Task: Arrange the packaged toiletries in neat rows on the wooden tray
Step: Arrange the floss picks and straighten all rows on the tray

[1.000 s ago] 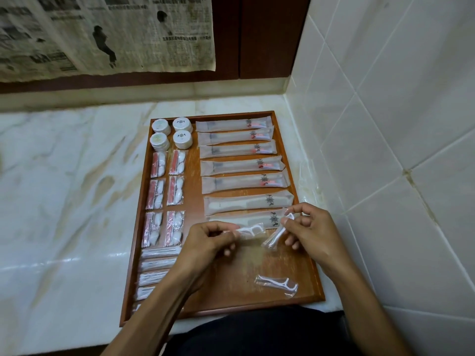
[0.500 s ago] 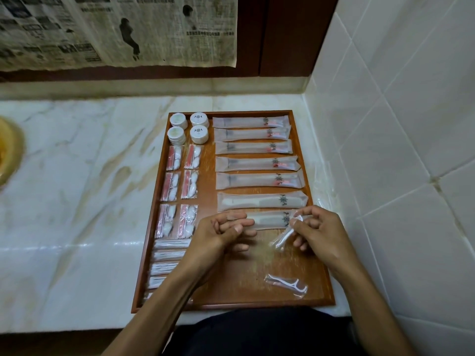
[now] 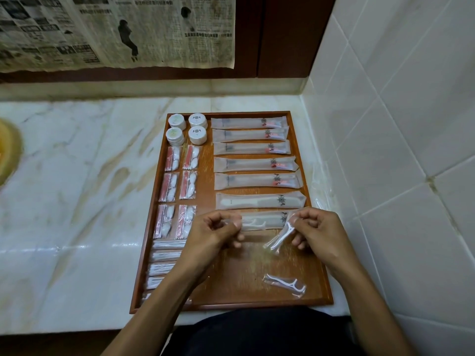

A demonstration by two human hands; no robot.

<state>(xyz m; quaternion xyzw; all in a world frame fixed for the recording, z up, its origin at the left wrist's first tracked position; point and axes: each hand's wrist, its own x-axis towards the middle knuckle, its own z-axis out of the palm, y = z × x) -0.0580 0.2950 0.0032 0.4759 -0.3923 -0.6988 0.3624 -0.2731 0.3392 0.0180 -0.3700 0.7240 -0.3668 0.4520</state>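
Observation:
A wooden tray (image 3: 257, 301) lies on the marble counter against the tiled wall. Over its middle, my left hand (image 3: 216, 233) pinches a clear packet with a white floss pick (image 3: 253, 224). My right hand (image 3: 317, 231) pinches a second floss pick packet (image 3: 280, 238) that hangs down to the left. A third floss pick packet (image 3: 285, 284) lies loose near the tray's front right. Several long frosted packets (image 3: 253, 163) lie in a column on the right. Round white containers (image 3: 187, 128), red-and-white sachets (image 3: 178, 191) and slim white packets (image 3: 165, 255) line the left side.
The tiled wall (image 3: 398, 150) runs close along the tray's right edge. Bare marble counter (image 3: 77, 201) stretches to the left, with a yellowish round object (image 3: 6, 152) at its far left edge. Newspaper (image 3: 115, 29) hangs on the back wall.
The view has shifted so the tray sits further right. My left hand has brought its floss pick packet up beside the lowest long packet. My right hand still holds its packet.

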